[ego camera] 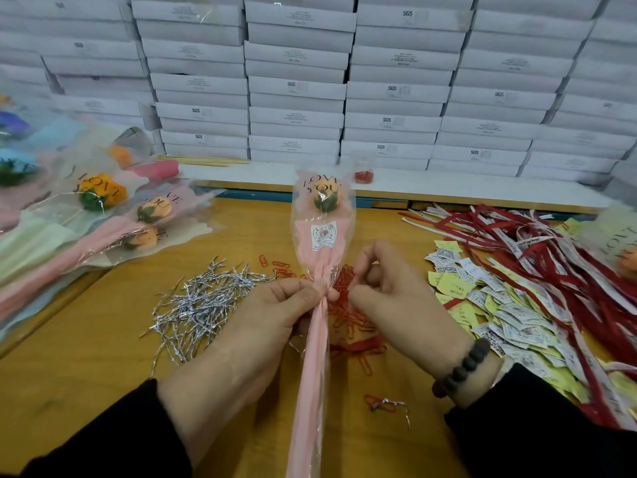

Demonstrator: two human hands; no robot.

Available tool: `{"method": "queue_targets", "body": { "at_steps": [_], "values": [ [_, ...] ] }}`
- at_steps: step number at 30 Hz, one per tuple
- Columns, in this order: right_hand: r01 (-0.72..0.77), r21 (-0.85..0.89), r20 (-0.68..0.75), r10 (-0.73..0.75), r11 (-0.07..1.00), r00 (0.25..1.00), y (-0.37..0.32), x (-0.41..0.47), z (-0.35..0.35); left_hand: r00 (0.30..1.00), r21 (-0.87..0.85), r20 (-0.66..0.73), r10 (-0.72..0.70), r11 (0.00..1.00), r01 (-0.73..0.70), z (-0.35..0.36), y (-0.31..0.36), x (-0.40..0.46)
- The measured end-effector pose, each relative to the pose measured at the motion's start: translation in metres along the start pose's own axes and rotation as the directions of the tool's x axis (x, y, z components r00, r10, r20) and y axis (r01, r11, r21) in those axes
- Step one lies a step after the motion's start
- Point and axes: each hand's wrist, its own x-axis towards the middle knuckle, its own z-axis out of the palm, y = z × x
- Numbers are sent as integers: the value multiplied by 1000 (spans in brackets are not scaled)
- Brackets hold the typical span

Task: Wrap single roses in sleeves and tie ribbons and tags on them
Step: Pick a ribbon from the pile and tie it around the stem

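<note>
A single peach rose (326,199) stands upright in a clear and pink sleeve (315,357) printed "LOVE YOU", with a small tag (324,235) inside the sleeve. My left hand (248,326) grips the gathered neck of the sleeve. My right hand (386,298) is just right of that neck, fingers curled and pinching at a silver twist tie (333,274) there. A heap of silver twist ties (203,305) lies to the left on the table. Red ribbons (537,250) and paper tags (482,301) lie to the right.
Wrapped roses (103,215) are stacked at the left on the wooden table (86,367). Red paper clips (348,315) lie scattered behind my hands. Stacks of white boxes (296,84) form a wall at the back. Another wrapped rose (620,250) lies at the far right.
</note>
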Motion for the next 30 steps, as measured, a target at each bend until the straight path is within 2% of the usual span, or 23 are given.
{"method": "queue_targets", "body": {
  "at_steps": [2, 4, 6, 8, 10, 16, 18, 21, 27, 29, 30],
  "values": [
    [53, 7, 63, -53, 999, 997, -3, -2, -2, 1000, 14, -3, 7, 1000, -7, 1, 1, 0],
    [144, -130, 189, -118, 981, 975, -4, -3, -6, 1000, 45, -1, 11, 999, -11, 1, 0, 0],
    [213, -306, 256, -135, 928, 957, -2, -2, -9, 1000, 65, 8, 10, 998, -11, 0, -1, 0],
    [223, -404, 232, -136, 887, 963, -2, -1, -10, 1000, 88, 21, 17, 996, -19, 0, -3, 0],
    [221, -429, 186, -153, 876, 970, -2, -1, -11, 999, 85, 35, 27, 996, -30, 1, -4, 0],
    [237, -531, 162, -177, 813, 971, -3, -3, -8, 999, -56, 28, 32, 998, -30, 3, -1, 3],
    [226, -538, 141, -178, 812, 974, -2, -3, -8, 998, 76, 25, 61, 995, -63, -1, 5, 2],
    [193, -523, 107, -161, 830, 981, 2, -2, -11, 991, 333, -3, 136, 934, -127, -13, 14, 4],
    [157, -581, 122, -105, 799, 987, 9, -1, -12, 978, 561, 63, 199, 803, -200, -23, 21, 4],
    [148, -588, 113, -100, 795, 988, 9, -2, -11, 966, 650, 61, 252, 725, -230, -23, 17, 6],
    [145, -594, 112, -97, 792, 989, 9, -2, -11, 952, 721, 72, 297, 644, -256, -24, 14, 7]
  ]
}}
